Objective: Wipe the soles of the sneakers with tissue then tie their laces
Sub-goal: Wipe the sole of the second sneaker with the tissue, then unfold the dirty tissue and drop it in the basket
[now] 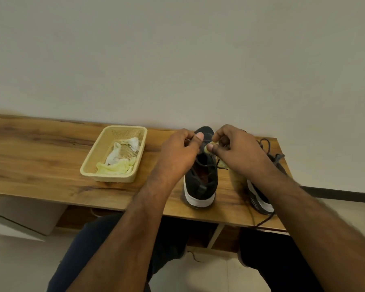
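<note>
- Both hands raised over near shoe (200, 180); left hand (177, 150) and right hand (234, 148) level, close together, thumbs nearly meeting.
- Left fingers curled, thumb pinching dark lace (207, 142); right thumb and forefinger pinching same lace from other side. Knot or loop between them: cannot tell, blurred.
- Lace directly below and between fingertips; shoe's long axis running away from body, heel near, toe toward wall. Neither hand nearer.
- Judged: tying in hand on this shoe; pull outward, left and right, likely needed next.
- Second shoe (259, 194) just right of first, laces (268, 148) loose, one trailing over bench (40, 157) edge.
- Used tissue (118, 163) lying in basket (89, 165), well left.
</note>
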